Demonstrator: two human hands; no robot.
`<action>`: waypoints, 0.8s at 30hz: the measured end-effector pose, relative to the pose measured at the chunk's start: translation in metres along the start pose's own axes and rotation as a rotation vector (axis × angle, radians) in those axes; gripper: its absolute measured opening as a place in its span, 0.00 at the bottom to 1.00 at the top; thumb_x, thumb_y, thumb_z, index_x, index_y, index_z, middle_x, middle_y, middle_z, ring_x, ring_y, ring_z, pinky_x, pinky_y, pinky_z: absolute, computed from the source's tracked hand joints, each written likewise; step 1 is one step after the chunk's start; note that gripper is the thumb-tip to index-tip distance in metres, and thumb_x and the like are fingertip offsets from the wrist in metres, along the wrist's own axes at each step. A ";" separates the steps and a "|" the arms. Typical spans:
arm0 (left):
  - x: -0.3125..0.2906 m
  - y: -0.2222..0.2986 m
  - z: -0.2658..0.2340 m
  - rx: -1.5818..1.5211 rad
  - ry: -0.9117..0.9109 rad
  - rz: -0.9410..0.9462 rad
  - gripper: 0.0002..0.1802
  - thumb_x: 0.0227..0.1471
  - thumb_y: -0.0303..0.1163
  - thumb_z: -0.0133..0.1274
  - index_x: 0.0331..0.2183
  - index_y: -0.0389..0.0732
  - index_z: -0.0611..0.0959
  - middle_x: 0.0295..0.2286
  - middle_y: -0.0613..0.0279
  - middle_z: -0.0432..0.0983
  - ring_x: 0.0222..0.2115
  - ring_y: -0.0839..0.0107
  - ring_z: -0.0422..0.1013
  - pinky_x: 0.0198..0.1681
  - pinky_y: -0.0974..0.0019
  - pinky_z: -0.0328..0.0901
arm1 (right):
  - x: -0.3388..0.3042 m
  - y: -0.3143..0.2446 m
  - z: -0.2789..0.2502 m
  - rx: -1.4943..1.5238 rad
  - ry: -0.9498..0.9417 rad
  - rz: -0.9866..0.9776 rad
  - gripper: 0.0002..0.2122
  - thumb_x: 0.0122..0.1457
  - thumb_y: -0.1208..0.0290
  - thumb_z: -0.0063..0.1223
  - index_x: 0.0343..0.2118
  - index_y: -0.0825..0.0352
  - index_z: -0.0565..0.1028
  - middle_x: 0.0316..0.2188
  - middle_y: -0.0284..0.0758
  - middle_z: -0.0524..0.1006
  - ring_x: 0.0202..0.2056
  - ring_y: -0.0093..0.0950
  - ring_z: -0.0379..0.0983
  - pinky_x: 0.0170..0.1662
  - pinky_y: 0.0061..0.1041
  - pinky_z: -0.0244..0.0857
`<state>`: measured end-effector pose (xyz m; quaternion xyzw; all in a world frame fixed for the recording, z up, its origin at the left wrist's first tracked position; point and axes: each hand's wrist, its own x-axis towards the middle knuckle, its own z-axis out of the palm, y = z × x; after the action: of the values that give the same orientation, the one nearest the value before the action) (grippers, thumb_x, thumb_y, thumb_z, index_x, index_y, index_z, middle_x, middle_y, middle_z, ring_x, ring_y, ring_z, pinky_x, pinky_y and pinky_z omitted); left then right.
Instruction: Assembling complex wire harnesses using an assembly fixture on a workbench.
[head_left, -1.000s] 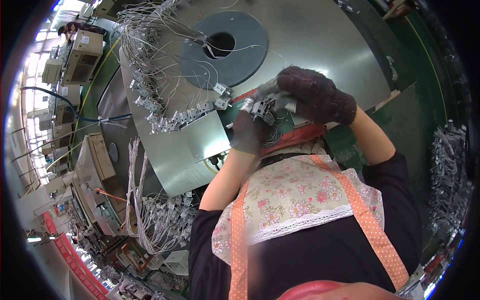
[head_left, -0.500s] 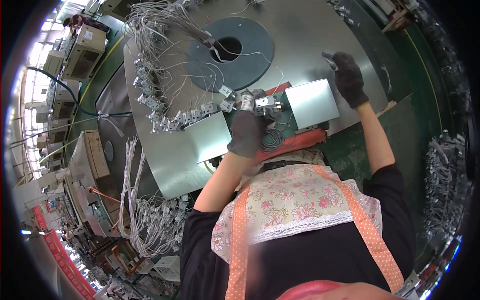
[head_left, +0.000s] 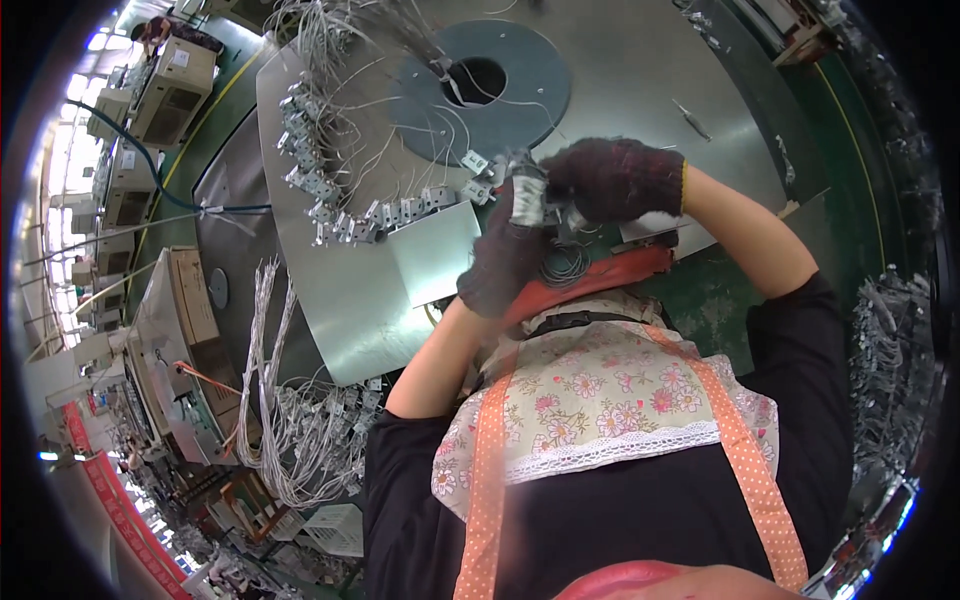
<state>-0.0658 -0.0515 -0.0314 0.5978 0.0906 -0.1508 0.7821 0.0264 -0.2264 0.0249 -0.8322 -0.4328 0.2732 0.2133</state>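
My left hand, in a dark glove with a pale covering on one finger, is closed on a small metal box, mostly hidden behind the fingers. Against it, my right hand in a dark knitted glove is closed, its fingertips blurred; anything in them is hidden. Below both hands hangs a coil of thin grey cable, by a red padded strip. A row of small metal boxes with grey leads lies to the left. A slim tool rests on the metal tabletop beyond my right hand.
A shiny metal plate lies left of my hands; another is mostly under my right forearm. A grey disc with a central hole is set in the table. Bundled cables hang at the left; a person is far off.
My right hand has come from the right side of the table to my left hand. The slim tool now shows on the tabletop near where it was. The view has shifted slightly.
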 end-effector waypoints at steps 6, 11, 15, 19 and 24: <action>-0.006 0.049 -0.049 0.393 0.206 0.231 0.28 0.67 0.51 0.45 0.56 0.38 0.74 0.38 0.61 0.81 0.38 0.71 0.76 0.44 0.62 0.71 | -0.005 0.026 0.036 0.034 0.386 -0.120 0.19 0.49 0.73 0.63 0.47 0.63 0.76 0.39 0.44 0.79 0.42 0.46 0.77 0.44 0.41 0.72; 0.002 0.027 -0.108 1.437 0.563 0.702 0.28 0.61 0.46 0.54 0.53 0.35 0.78 0.48 0.43 0.79 0.45 0.49 0.77 0.51 0.52 0.70 | -0.002 0.024 0.064 -0.358 0.467 -0.166 0.21 0.43 0.74 0.63 0.45 0.59 0.76 0.35 0.40 0.76 0.39 0.43 0.76 0.41 0.42 0.72; -0.003 0.013 -0.116 1.515 0.531 0.610 0.30 0.58 0.48 0.56 0.53 0.35 0.80 0.52 0.42 0.76 0.54 0.48 0.71 0.61 0.49 0.62 | 0.017 0.015 0.069 -0.455 0.332 -0.127 0.17 0.47 0.73 0.60 0.43 0.60 0.77 0.35 0.41 0.76 0.39 0.42 0.76 0.41 0.41 0.73; 0.004 0.006 -0.117 1.489 0.506 0.642 0.30 0.57 0.49 0.56 0.53 0.36 0.80 0.52 0.43 0.75 0.56 0.48 0.69 0.63 0.47 0.58 | 0.030 0.009 0.075 -0.512 0.240 -0.136 0.14 0.49 0.71 0.58 0.41 0.60 0.78 0.36 0.41 0.77 0.39 0.41 0.77 0.40 0.40 0.73; 0.007 -0.001 -0.124 1.526 0.535 0.689 0.30 0.55 0.48 0.58 0.53 0.38 0.80 0.51 0.42 0.76 0.55 0.45 0.69 0.62 0.44 0.58 | 0.028 -0.004 0.073 -0.564 0.299 0.043 0.15 0.50 0.70 0.59 0.44 0.61 0.79 0.39 0.44 0.77 0.41 0.42 0.76 0.44 0.41 0.71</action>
<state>-0.0547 0.0669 -0.0676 0.9670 -0.0401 0.2192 0.1237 -0.0093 -0.1922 -0.0363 -0.8983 -0.4378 0.0216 0.0296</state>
